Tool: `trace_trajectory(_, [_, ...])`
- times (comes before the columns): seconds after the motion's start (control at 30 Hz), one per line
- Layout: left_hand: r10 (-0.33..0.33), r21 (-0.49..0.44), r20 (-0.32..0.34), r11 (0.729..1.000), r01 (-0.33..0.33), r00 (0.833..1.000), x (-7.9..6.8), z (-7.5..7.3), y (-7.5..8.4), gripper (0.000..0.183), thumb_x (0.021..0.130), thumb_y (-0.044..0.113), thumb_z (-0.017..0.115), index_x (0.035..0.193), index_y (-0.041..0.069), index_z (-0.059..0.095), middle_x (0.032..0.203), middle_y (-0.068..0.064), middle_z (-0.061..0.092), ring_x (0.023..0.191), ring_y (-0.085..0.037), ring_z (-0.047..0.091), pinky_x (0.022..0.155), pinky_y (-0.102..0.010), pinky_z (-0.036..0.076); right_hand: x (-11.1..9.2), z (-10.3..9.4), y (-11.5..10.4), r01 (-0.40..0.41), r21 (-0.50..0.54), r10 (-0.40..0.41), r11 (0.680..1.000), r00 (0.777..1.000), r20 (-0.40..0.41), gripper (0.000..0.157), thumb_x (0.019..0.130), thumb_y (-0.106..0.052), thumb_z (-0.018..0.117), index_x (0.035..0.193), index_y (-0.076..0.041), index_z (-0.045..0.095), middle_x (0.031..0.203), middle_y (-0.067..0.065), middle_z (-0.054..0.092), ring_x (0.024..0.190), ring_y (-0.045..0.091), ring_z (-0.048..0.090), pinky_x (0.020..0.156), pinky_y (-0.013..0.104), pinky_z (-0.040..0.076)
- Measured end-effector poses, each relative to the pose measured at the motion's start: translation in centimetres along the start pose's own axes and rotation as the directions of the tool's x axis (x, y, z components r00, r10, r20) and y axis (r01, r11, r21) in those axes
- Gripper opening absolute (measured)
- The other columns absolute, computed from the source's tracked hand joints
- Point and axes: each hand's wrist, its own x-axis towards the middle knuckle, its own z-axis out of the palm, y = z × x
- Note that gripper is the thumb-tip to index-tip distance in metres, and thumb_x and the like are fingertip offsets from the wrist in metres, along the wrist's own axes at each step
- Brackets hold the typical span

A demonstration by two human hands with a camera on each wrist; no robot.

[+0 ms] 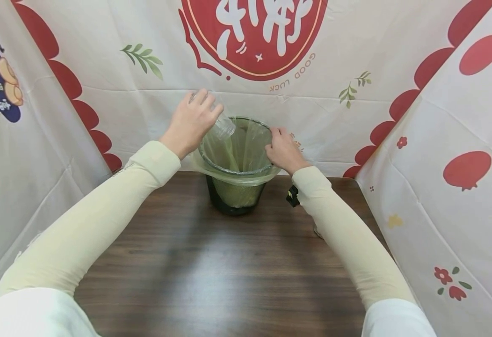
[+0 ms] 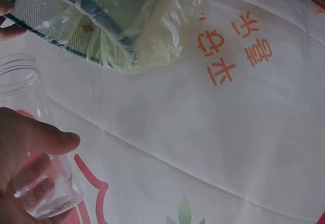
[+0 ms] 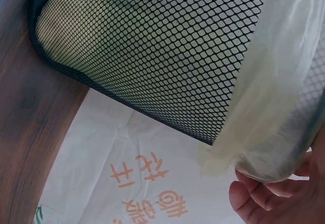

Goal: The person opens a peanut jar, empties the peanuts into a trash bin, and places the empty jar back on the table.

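My left hand (image 1: 193,121) grips a clear plastic jar (image 1: 225,128), tilted with its mouth towards the wastebasket. In the left wrist view the jar (image 2: 38,99) has a threaded, lidless mouth, and its walls look see-through. The black mesh wastebasket (image 3: 157,46) stands tilted on the table, lined with a pale yellow-green plastic bag (image 1: 246,179) folded over its rim. My right hand (image 1: 285,150) holds the right side of the rim, fingers curled over the bag's edge. Part of the jar is hidden behind my left fingers.
A dark wood-grain table (image 1: 229,271) lies under the wastebasket. Printed white cloth (image 1: 103,112) hangs close behind it and along both sides. A small black device (image 1: 293,196) sits by the right wrist.
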Motion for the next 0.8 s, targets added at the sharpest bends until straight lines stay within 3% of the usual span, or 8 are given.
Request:
trace_trajectory(0.3, [-0.06, -0.049, -0.019, 0.997, 0.059, 0.998, -0.1, -0.9, -0.9, 0.039, 0.093, -0.004, 0.07, 0.131, 0.0, 0.061, 0.131, -0.023, 0.065, 0.129, -0.043, 0.055, 0.11, -0.056, 0.05, -0.2, -1.5, -0.2, 0.036, 0.012, -0.035, 0.999, 0.998, -0.056, 0.054, 0.111, -0.019, 0.045, 0.159, 0.005, 0.042, 0.163, 0.03, 0.039, 0.134, 0.046, 0.056, 0.113, 0.06, 0.049])
trace_trajectory(0.6, [-0.149, -0.041, -0.07, 0.988, 0.147, 0.986, -0.2, -2.3, -1.1, 0.037, 0.093, -0.004, 0.063, 0.131, 0.0, 0.061, 0.127, -0.023, 0.068, 0.126, -0.043, 0.058, 0.115, -0.057, 0.045, -1.0, -2.7, 0.7, 0.057, -0.007, -0.057, 0.998, 0.994, -0.092, 0.054, 0.11, -0.022, 0.042, 0.157, 0.004, 0.045, 0.165, 0.029, 0.037, 0.151, 0.047, 0.043, 0.123, 0.061, 0.039])
trace_trajectory(0.8, [-0.217, -0.116, -0.096, 0.972, 0.206, 0.971, -0.5, -2.8, -1.1, 0.036, 0.097, -0.005, 0.052, 0.131, -0.004, 0.062, 0.127, -0.025, 0.069, 0.125, -0.045, 0.061, 0.118, -0.055, 0.043, -2.5, -2.9, 0.9, 0.108, -0.024, -0.11, 0.994, 0.983, -0.145, 0.052, 0.11, -0.023, 0.044, 0.154, 0.003, 0.049, 0.163, 0.027, 0.042, 0.152, 0.046, 0.04, 0.119, 0.062, 0.042])
